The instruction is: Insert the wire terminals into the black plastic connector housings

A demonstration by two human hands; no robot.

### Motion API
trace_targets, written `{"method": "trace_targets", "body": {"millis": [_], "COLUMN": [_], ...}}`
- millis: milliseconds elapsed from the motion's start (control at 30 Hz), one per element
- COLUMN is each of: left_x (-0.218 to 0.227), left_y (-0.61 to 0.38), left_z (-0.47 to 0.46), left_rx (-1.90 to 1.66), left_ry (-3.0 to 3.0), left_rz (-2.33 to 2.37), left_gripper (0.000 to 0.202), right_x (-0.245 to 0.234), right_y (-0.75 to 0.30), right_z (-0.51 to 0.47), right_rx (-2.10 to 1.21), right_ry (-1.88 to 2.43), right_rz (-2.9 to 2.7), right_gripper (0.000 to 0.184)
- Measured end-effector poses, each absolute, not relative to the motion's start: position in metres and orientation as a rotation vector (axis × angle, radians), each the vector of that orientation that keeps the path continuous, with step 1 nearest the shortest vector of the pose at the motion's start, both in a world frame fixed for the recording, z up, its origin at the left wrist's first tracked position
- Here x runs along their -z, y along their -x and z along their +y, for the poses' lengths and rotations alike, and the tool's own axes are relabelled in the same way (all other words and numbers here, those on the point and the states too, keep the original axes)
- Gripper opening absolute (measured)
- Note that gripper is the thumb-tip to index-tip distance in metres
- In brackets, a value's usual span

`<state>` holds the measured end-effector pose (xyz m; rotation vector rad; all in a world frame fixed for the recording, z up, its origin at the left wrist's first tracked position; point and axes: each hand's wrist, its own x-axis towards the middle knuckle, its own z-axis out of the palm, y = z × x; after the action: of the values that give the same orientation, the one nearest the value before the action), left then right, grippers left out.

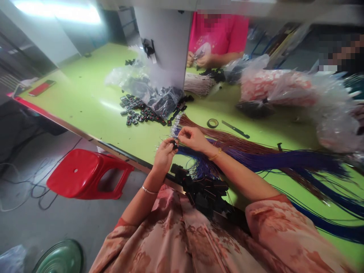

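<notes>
My left hand (164, 154) is closed, holding a small black plastic connector housing (174, 145) between thumb and fingers. Close beside it, my right hand (195, 139) pinches with thumb and forefinger; what lies in that pinch is too small to make out. Under and behind the hands, a bundle of blue wires (250, 159) and a bundle of brown wires (227, 138) lie on the green table (96, 110), their silvery terminal ends (175, 125) near my fingertips. A heap of black housings with wires (207, 189) sits at the table edge before me.
Loose black housings (136, 110) lie by a clear plastic bag (165, 102). A tape roll (212, 123) and a flat dark blade-like tool (236, 129) lie beyond the wires. Bagged pink-white parts (273, 87) sit right. A person in pink (218, 38) works opposite. A red stool (76, 172) stands left.
</notes>
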<state>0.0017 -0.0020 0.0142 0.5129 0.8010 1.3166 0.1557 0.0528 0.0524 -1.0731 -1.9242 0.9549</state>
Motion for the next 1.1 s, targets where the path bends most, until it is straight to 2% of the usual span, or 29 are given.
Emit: {"method": "trace_targets", "body": {"millis": [300,867,1100], "left_x": [-0.008,-0.005,-0.006], "left_y": [-0.001,-0.005,-0.011], "left_z": [0.002,0.001,0.002], "left_rx": [-1.285,-1.293,-1.271], "left_ry": [-0.489,-0.535,-0.562], "left_rz": [0.749,0.914,0.989], "left_gripper": [0.019,0.029,0.030], "right_x": [-0.052,-0.039,-0.033], "right_y": [-0.161,-0.163,-0.165], "right_z": [0.032,0.031,0.032], "right_rx": [-0.741,-0.276,-0.375], "right_ry": [1.066,0.919,0.948], "right_rz": [-2.094,-2.393,-2.364], "right_gripper": [0.005,0.006,0.007]}}
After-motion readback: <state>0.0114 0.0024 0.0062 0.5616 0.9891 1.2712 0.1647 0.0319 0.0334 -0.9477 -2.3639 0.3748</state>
